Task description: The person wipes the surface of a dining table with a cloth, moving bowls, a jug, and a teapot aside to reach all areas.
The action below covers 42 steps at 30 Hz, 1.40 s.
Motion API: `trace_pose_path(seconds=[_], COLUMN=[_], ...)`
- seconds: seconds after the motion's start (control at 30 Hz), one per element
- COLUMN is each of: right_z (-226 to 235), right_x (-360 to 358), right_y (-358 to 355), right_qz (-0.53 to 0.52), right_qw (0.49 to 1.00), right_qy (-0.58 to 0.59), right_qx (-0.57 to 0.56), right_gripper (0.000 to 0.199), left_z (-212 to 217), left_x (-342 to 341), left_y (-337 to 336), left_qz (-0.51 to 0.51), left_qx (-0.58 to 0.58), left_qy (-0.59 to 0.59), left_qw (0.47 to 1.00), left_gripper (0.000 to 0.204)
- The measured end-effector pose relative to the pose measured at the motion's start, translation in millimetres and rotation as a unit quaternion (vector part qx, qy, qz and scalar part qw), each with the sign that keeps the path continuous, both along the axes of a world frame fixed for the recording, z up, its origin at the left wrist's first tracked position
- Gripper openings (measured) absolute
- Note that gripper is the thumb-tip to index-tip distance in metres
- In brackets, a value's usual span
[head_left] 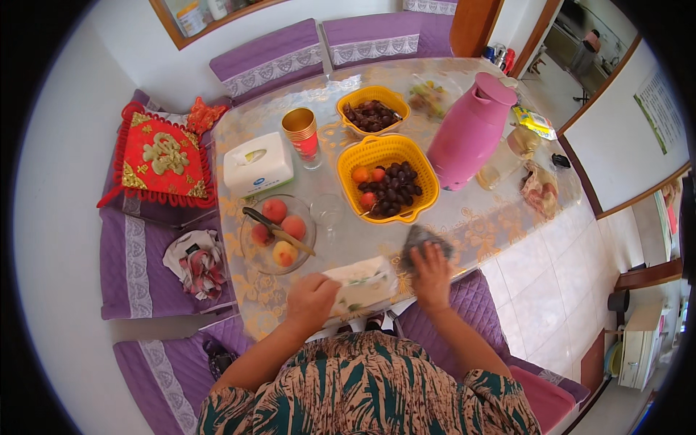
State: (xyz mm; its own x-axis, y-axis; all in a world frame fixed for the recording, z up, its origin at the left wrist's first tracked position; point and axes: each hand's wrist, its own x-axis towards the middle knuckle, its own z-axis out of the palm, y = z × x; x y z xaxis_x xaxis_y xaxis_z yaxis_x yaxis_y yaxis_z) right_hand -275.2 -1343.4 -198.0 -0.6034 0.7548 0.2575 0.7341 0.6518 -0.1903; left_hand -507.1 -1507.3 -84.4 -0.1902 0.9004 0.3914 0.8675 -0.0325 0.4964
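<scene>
My left hand (pixel 313 301) is closed at the near edge of the table, gripping the left end of a soft white tissue pack (pixel 362 281) with a leafy print. To its right, my right hand (pixel 431 275) presses a dark grey cloth (pixel 419 243) onto the clear-covered table (pixel 478 232); hand and cloth are slightly blurred. Beyond the pack stands a clear drinking glass (pixel 328 212). A glass bowl (pixel 250 261) at the left holds several peaches (pixel 275 210), with a knife (pixel 279 231) lying across them.
Two yellow baskets (pixel 428 170) hold grapes and other fruit. A pink thermos jug (pixel 475 134) stands to their right. Left of them are a tissue box (pixel 258 168) and stacked paper cups (pixel 301 134). Bags lie at the far right. Purple-covered chairs (pixel 127 268) surround the table.
</scene>
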Motion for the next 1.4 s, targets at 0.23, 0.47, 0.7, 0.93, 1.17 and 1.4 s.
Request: trace_pose_path(seconds=[0.23, 0.47, 0.7, 0.93, 1.17, 1.4], right_z=[34.7, 8.6, 32.5, 7.2, 0.7, 31.2], right_x=[7.5, -0.3, -47.9, 75.5, 10.9, -18.4], right_y=[0.7, 56.4, -54.6, 51.8, 25.6, -100.9], right_qz=[0.208, -0.230, 0.213, -0.051, -0.189, 0.088], right_qw=[0.974, 0.972, 0.972, 0.997, 0.981, 0.990], right_qy=[0.011, 0.028, 0.050, 0.011, 0.015, 0.058], right_qx=[-0.090, 0.023, -0.081, -0.055, 0.037, -0.090], right_gripper=[0.065, 0.051, 0.057, 0.057, 0.053, 0.057], left_z=[8.2, -5.1, -8.0, 2.1, 13.9, 21.6], left_x=[-25.1, -22.4, -21.8, -16.5, -18.6, -17.9], left_y=[-70.4, -83.8, -85.1, -91.6, -94.8, -95.9], left_qz=[0.090, 0.158, 0.186, 0.172, 0.122, 0.074], left_qx=[-0.005, -0.010, -0.019, -0.035, -0.035, -0.003], left_qy=[0.020, -0.024, -0.051, -0.062, -0.060, -0.096], left_qw=[0.996, 0.987, 0.981, 0.983, 0.990, 0.993], left_gripper=[0.017, 0.019, 0.022, 0.030, 0.028, 0.029])
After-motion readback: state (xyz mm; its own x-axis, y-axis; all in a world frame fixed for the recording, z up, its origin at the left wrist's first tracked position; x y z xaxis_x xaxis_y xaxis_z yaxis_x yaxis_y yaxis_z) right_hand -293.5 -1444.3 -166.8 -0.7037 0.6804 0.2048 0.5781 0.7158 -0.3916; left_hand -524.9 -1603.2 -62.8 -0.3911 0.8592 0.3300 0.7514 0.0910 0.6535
